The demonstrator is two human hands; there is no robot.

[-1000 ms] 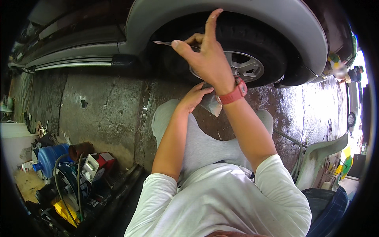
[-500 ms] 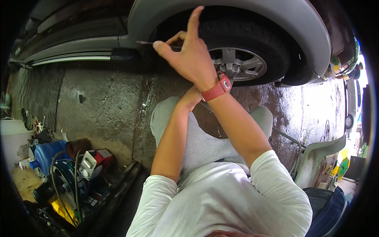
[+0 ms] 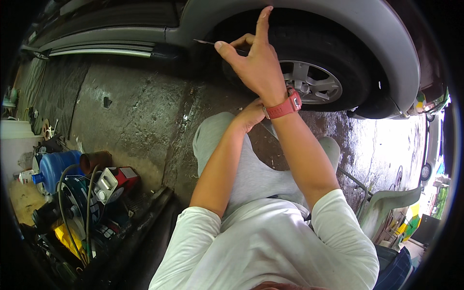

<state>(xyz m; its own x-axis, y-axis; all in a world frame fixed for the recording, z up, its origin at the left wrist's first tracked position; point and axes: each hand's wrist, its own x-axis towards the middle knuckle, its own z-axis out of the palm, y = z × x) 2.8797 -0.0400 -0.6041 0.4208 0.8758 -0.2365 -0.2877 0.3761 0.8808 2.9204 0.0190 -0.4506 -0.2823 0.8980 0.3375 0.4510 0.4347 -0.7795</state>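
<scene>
My right hand [image 3: 261, 63], with a red watch [image 3: 282, 108] on its wrist, is raised in front of the car wheel [image 3: 316, 82]. Its index finger points up against the grey wheel arch [image 3: 333, 12]; thumb and curled fingers close on a thin metal rod [image 3: 203, 42] whose tip sticks out to the left. Behind the right wrist, my left hand [image 3: 250, 116] reaches toward the lower part of the wheel, its fingers hidden. A flat grey metal piece [image 3: 269, 128] shows just below the crossed wrists; I cannot tell if the left hand holds it.
A running board [image 3: 104, 50] lines the car's side at upper left. At lower left stand a blue water jug [image 3: 58, 166], a rusty can [image 3: 95, 162], a red and silver device [image 3: 116, 183] and hoses. A plastic chair [image 3: 386, 210] is at right, on wet concrete [image 3: 140, 106].
The view has shifted, so the car, wheel and both hands sit farther right in the picture. My hands keep nearly the same pose, right crossed over left.
</scene>
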